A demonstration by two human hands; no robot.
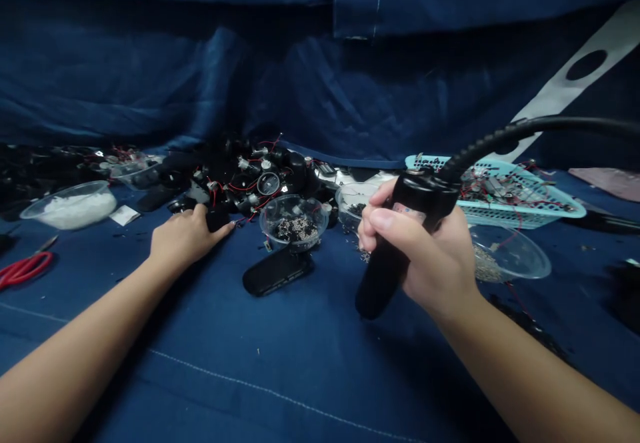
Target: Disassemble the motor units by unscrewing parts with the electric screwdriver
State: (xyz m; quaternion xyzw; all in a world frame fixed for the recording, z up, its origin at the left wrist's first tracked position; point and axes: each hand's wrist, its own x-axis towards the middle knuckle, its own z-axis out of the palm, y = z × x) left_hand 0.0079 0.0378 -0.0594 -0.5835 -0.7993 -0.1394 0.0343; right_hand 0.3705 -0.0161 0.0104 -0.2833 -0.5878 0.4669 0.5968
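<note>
My right hand (415,249) grips a black corded hand tool (383,283) around its thick body, and a ribbed black cable (500,137) runs from its top end off to the right. My left hand (185,236) lies with its fingers over a small black part (217,219) at the front of a heap of black components with red wires (250,176). Between my hands sit a clear bowl of small metal screws (293,226) and a black oblong part (277,271).
A turquoise plastic basket of wired parts (520,213) stands at the right, with a clear dish (520,253) in front. Red-handled scissors (25,268) and a bowl of white material (70,208) lie at the left. Dark blue cloth covers the surface and backdrop.
</note>
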